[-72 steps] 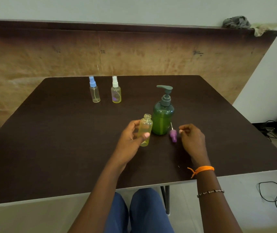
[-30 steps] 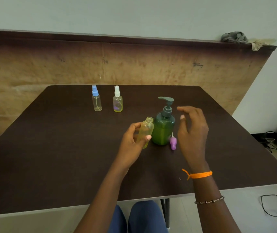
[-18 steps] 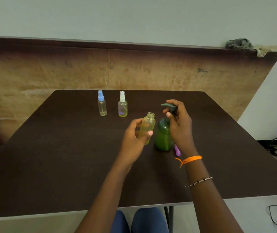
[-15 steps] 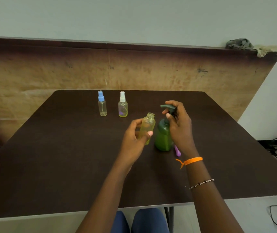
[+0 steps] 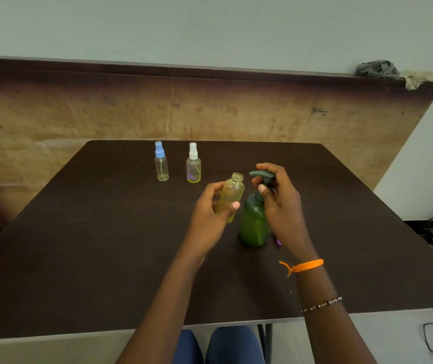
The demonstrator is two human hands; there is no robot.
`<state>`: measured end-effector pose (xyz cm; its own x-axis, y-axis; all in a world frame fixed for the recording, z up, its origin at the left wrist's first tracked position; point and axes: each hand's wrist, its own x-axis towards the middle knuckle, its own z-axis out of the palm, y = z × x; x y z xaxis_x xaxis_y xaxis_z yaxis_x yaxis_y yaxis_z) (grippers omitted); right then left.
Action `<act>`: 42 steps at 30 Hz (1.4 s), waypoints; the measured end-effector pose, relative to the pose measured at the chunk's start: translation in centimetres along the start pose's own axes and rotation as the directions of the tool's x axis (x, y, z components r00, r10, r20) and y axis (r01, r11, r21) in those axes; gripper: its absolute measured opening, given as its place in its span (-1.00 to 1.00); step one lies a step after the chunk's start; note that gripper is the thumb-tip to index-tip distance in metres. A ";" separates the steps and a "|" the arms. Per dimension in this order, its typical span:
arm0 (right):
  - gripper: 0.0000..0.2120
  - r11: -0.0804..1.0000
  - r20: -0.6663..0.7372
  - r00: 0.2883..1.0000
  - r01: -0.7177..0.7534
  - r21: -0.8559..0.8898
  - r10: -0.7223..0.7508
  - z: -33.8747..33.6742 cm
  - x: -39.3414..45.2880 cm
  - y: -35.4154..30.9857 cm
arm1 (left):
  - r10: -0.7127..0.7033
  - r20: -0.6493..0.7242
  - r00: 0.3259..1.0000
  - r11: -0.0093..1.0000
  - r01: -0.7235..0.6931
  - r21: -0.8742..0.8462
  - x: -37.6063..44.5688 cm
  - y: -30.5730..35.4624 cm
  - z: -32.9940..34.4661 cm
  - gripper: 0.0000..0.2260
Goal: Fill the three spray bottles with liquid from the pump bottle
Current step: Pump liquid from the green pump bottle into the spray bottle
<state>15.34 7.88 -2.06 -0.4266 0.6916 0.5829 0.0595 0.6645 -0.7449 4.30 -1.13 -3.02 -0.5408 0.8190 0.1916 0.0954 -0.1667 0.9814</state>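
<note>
Beyond the left hand (image 5: 211, 214), which grips an uncapped yellow bottle (image 5: 230, 197): blue-capped bottle (image 5: 161, 162), white-capped bottle (image 5: 193, 164). Right hand (image 5: 279, 203), fingers curled on the green pump bottle (image 5: 254, 219), hides most of a purple sprayer cap (image 5: 278, 240). Dark brown table (image 5: 78, 245); stained board (image 5: 78, 111) behind.

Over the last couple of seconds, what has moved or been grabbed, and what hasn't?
The right hand left the purple spray cap on the table, rose and took hold of the green pump bottle at its pump head. The left hand kept gripping the open yellow bottle beside it. The blue-capped bottle and white-capped bottle stayed put.
</note>
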 end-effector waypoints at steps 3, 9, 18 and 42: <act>-0.66 0.961 -0.208 0.960 0.138 -0.239 -0.189 0.3 -0.7 -0.1 | 0.018 -0.014 1.000 1.000 -0.018 0.008 0.2 0.1 0.1 -0.71; -0.65 0.822 -0.163 0.901 0.276 -0.499 -0.402 1.4 -1.5 -0.6 | 0.085 -0.072 0.994 0.994 -0.080 0.068 0.4 0.1 0.4 -0.62; -0.64 0.801 -0.222 0.899 0.196 -0.566 -0.377 2.0 -1.3 -0.5 | 0.167 -0.067 0.984 0.973 -0.153 0.174 1.1 0.2 0.1 -0.58; -0.71 0.782 -0.281 0.858 0.200 -0.590 -0.431 1.6 -0.6 -0.8 | 0.135 -0.080 0.988 0.991 -0.134 0.012 1.4 1.1 -0.8 -0.51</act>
<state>14.09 6.46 -2.31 -0.1383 0.3866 0.9118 0.4938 0.8250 -0.2749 2.94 -0.60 -1.67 -0.5879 0.7426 0.3208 0.1775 -0.2685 0.9468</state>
